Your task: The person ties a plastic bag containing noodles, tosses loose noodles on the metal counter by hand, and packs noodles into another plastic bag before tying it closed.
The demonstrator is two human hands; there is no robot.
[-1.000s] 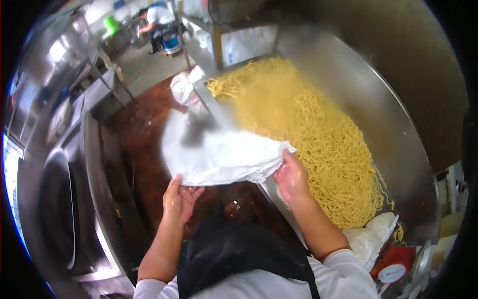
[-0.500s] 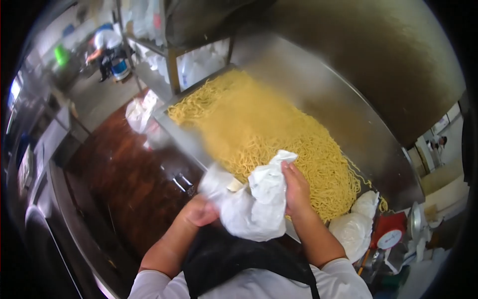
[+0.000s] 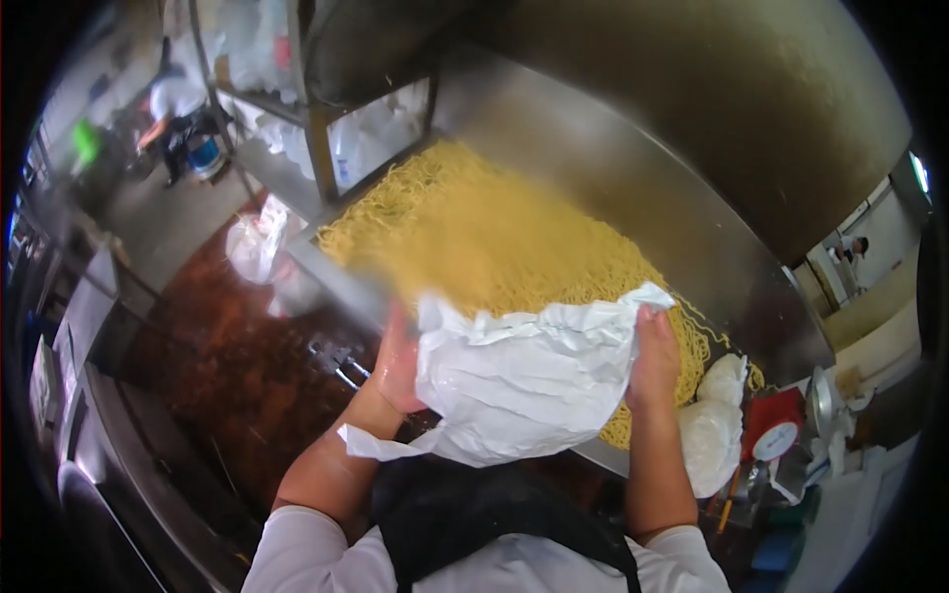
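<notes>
A white plastic bag is spread wide between my hands, its top edge in front of the noodles. My left hand grips the bag's left side, with the thumb side up. On the other side my right hand holds the upper right corner, fingers closed on the plastic. One loose handle of the bag hangs out at the lower left. Behind the bag lies a big heap of yellow noodles in a metal tray. What the bag contains, if anything, cannot be seen.
Filled white bags sit right of the tray, beside a red dial scale. More bags hang at the tray's left corner. A metal shelf post rises behind. Two other people are visible far off, left and right.
The bag was bunched up between my hands and is now stretched out flat and wide. My right hand has moved right, and my left hand has risen along the bag's side.
</notes>
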